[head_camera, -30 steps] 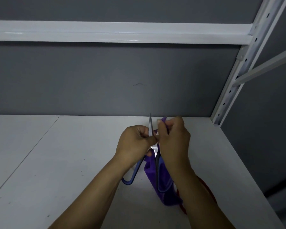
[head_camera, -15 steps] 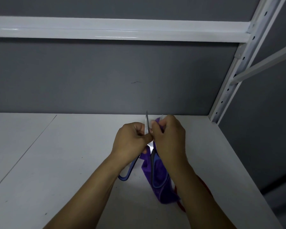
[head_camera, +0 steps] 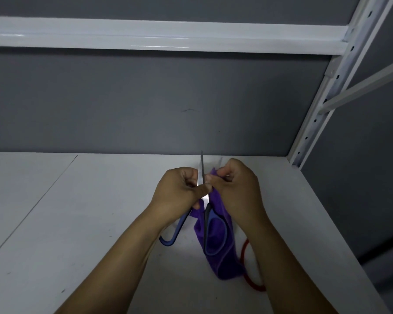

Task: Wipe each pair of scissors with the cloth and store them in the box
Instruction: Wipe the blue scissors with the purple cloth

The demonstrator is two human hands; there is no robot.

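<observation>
Above the middle of the white shelf (head_camera: 89, 223), little has moved in the last second. Both hands sit where they were, and the one change is small: a faint sliver of the second blade's tip now shows over the right hand (head_camera: 238, 191), where only purple cloth showed a second ago. I read that as a short rubbing stroke along that blade, so wiping of this pair is under way and storing has not begun. The left hand (head_camera: 179, 193) is curled closed round the scissors (head_camera: 205, 201) just above the pivot, thumb and fingers gripping the nearer blade, which stands upright and bare between the two hands. The right hand's fingers are bunched tight, pinching the cloth (head_camera: 225, 268) round the other blade; how much of that blade is covered I cannot tell. The scissors are held open in the air, clear of the shelf, points up and the blue handle loops (head_camera: 171, 236) hanging below the wrists. The rest of the cloth drapes down behind the right loop to the shelf. A red loop (head_camera: 244, 248) lies on the shelf just under the right forearm, perhaps another pair's handle, though most of it is hidden. The box is not in view. Behind stand a grey wall (head_camera: 145, 98) and the rack's white upright (head_camera: 327, 94).
</observation>
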